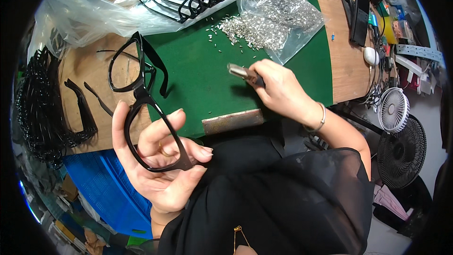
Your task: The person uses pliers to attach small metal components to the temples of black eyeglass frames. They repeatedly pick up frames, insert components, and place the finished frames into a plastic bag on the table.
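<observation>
Our left hand (pixel 163 167) pinches a black glasses frame front (pixel 141 104) above the bench's near left corner, no temples fitted; our right hand (pixel 278 89) grips a metal-tipped tool (pixel 243 73) over the green mat (pixel 198 73); we judge assembly barely begun; loose temples (pixel 92 99) and small metal screws (pixel 250 30) wait.

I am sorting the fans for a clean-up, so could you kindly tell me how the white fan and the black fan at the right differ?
The white fan is pale and looks smaller; the black fan is dark and looks larger. The white fan lies nearer the wooden bench, the black fan nearer the person's sleeve. Both have round wire grilles.
</observation>
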The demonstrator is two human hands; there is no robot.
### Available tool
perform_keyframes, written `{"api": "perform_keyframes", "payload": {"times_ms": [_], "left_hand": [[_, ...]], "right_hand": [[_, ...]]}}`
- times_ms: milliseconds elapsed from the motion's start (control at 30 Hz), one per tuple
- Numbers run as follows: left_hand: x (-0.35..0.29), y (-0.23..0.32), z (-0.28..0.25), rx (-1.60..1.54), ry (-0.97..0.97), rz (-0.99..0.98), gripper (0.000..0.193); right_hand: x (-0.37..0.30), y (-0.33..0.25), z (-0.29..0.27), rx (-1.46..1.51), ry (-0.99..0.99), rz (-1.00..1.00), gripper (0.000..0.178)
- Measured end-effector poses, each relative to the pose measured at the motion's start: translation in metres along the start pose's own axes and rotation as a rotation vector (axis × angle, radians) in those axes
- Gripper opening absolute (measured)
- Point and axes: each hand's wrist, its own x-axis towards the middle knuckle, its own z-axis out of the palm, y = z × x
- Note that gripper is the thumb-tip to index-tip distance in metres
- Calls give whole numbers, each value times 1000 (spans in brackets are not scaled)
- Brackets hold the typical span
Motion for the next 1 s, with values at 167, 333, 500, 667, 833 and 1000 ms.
{"api": "perform_keyframes", "payload": {"times_ms": [167, 333, 500, 667, 833, 1000], "left_hand": [[-8, -5, 11, 75, 39, -80, 97], [-15, -12, 2, 112, -55, -105, 95], [-11, -10, 6, 133, -112, -129, 93], [-16, -8, 4, 169, -139, -129, 94], [-18, -6, 5, 189, -33, -114, 93], [-15, -13, 5, 129, -61, -168, 91]], "right_hand": [[11, 2, 1, -107, -77, -17, 17], [9, 0, -7, -35, -170, 15, 12], [13, 2, -5, 31, -141, 147, 14], [7, -4, 3, -124, -22, 5, 14], [5, 3, -1, -80, -110, -43, 15], [10, 2, -5, 12, -172, 62, 12]]}}
